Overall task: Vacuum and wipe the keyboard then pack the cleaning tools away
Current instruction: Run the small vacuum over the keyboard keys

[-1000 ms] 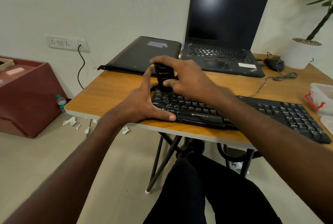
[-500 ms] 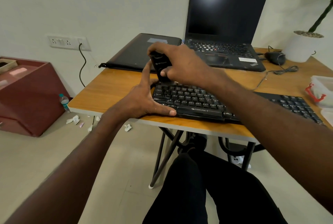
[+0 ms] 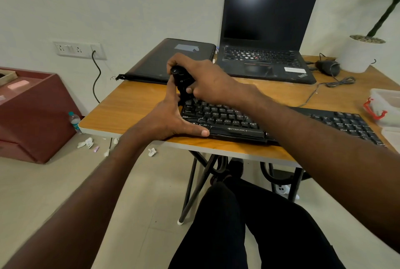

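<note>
Head view shows your right hand [image 3: 207, 80] with its grip curled tight round the small black handheld vacuum [image 3: 181, 83], standing on the long black keyboard's [image 3: 238, 121] left end on the wooden surface [image 3: 134, 108], while your left hand [image 3: 171, 121] lies flat beside it, so go slowly, row by row.

The keyboard [image 3: 281, 123] reads "ZEBRONICS" (on its front edge).

Right hand [image 3: 207, 78] gripping black handheld vacuum [image 3: 181, 83] over keyboard [image 3: 281, 121], left hand [image 3: 171, 121] bracing keyboard's left end
</note>
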`<state>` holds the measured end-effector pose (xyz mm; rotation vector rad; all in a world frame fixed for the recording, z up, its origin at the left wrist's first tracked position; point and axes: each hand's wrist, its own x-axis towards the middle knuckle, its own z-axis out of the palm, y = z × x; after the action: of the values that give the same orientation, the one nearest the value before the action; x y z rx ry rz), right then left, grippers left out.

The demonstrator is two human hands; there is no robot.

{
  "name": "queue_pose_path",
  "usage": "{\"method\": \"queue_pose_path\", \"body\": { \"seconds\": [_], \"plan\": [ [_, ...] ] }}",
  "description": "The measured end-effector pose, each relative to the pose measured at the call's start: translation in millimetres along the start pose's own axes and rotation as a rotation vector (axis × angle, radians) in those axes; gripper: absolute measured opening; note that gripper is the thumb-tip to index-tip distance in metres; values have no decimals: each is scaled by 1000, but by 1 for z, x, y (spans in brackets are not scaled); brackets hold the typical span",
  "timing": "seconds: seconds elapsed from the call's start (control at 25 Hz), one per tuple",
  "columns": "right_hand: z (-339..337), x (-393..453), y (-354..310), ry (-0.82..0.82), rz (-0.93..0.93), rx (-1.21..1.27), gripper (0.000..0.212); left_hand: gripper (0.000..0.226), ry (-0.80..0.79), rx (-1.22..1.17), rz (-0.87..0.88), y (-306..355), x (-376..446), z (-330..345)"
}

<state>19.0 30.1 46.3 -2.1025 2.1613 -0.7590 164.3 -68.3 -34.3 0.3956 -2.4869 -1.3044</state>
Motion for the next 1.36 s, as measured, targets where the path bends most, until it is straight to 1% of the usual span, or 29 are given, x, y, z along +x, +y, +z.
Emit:
{"method": "queue_pose_path", "body": {
  "seconds": [0.08,0.16,0.28,0.36,0.44,0.48,0.56,0.6,0.64,0.76,0.8,0.88,1.04,1.12,1.16,1.2,1.28,1.32,1.36],
  "plan": [
    [-1,-3,2,-49,-6,61,59,148,-1,6,-3,-1,0,0],
    [-9,-3,6,-114,6,97,60,150,0,4,-5,-2,0,0],
    [-12,1,7,-43,20,-80,62,157,-8,1,-11,0,-1,-1],
    [-3,-1,0,-1,-8,-52,61,154,-1,2,-8,1,-1,-1],
    [-3,-4,-4,-26,-1,-14,61,153,2,1,-7,0,0,-1],
    [-10,-5,-4,-63,30,-65,61,156,-3,-1,-18,0,-1,-1],
    [-26,-4,-1,-182,135,-311,60,162,-1,9,-40,0,-2,-1],
    [-30,-3,-2,-205,177,-390,59,163,3,15,-48,0,-2,-1],
    [-31,-3,-4,-181,186,-378,58,164,2,17,-53,0,-2,-1],
    [-16,-10,-13,-4,135,-62,60,160,-11,15,-40,0,-1,-1],
    [-11,-13,-13,28,138,-3,61,160,-10,15,-40,-1,0,-1],
    [-11,-20,-6,27,201,-25,62,162,-13,20,-57,-2,0,-1],
    [-43,-32,16,-116,466,-302,64,165,-21,38,-79,-3,1,-2],
    [-54,-36,17,-132,574,-387,63,165,-24,55,-81,-2,2,-2],
    [-53,-35,15,-104,575,-379,61,164,-27,56,-83,-1,2,-2],
    [-50,-33,10,-58,536,-326,60,164,-28,56,-87,0,2,-1],
    [-34,-28,-4,49,385,-107,61,161,-26,49,-89,-1,2,0],
    [-26,-28,-11,73,303,-15,62,157,-25,44,-87,-2,2,0],
    [-19,-29,-13,73,241,22,63,154,-24,42,-81,-3,3,0]
  ]
}}
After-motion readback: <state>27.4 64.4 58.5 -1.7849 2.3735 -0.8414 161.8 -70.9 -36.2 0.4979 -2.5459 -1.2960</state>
